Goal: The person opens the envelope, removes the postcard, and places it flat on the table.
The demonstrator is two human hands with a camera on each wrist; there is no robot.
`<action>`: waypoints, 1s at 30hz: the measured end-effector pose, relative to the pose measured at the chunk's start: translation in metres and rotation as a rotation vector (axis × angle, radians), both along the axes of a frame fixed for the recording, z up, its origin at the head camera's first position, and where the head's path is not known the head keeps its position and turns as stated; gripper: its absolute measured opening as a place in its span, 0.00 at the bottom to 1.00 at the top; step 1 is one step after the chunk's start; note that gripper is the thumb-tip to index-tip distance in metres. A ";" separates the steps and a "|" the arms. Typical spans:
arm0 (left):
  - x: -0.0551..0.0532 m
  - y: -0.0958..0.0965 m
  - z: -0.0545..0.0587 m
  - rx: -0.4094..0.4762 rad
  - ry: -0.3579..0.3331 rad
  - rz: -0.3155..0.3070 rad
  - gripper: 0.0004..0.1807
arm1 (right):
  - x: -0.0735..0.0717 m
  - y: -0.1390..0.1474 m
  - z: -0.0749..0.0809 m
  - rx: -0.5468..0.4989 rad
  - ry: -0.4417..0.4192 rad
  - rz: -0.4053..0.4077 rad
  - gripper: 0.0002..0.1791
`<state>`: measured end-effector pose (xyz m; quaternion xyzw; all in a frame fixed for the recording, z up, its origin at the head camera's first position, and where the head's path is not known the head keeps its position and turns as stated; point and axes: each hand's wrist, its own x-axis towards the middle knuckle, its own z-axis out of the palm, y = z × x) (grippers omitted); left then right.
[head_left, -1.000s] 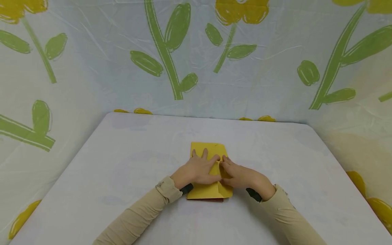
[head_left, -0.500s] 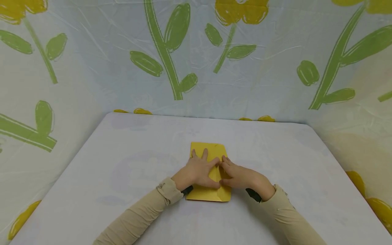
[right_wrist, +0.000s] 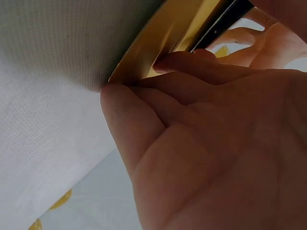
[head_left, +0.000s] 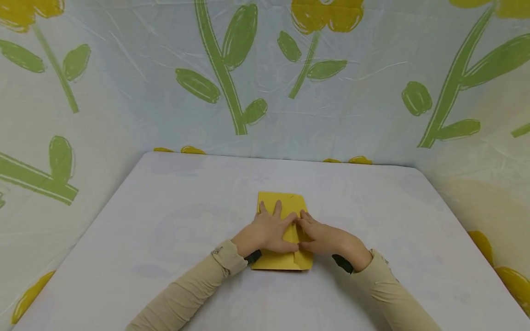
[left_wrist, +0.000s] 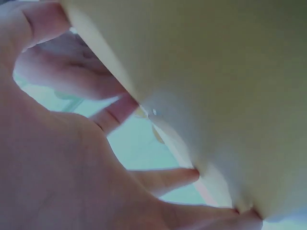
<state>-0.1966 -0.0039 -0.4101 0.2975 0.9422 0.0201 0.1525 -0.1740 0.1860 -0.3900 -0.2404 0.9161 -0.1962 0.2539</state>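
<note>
A folded yellow paper point(head_left: 275, 262) lies on the table in the middle of the head view, with a raised crease near its right side. Across its left part rests my left hand point(head_left: 271, 233), fingers spread, thumb reaching the crease. The left wrist view shows that hand's fingertips point(left_wrist: 192, 173) along the paper's edge. My right hand point(head_left: 327, 236) holds the paper's right flap, its fingers and thumb close to those of the left hand. In the right wrist view, fingers point(right_wrist: 182, 67) reach between the yellow layers point(right_wrist: 158, 40). A dark strip point(right_wrist: 223, 24) shows beside the layers.
The white table point(head_left: 186, 285) has rounded far corners and surrounds the paper on every side. Behind it hangs a cloth point(head_left: 364, 105) printed with flowers and green leaves. Both beige sleeves point(head_left: 186, 285) enter from the front.
The reddish-brown edge that showed below the paper one second ago is now mostly covered. The paper's near right corner has shifted slightly left. Both hands keep nearly the same place.
</note>
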 end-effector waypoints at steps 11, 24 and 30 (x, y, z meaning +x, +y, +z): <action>-0.001 -0.008 0.004 0.097 -0.064 -0.036 0.39 | -0.001 0.000 -0.001 0.006 0.002 -0.005 0.39; 0.001 -0.007 0.007 0.095 0.005 -0.061 0.35 | -0.012 0.003 -0.007 -0.211 0.170 -0.051 0.21; 0.000 -0.007 0.005 0.078 0.014 -0.052 0.39 | -0.013 0.006 -0.006 -0.212 0.179 -0.043 0.24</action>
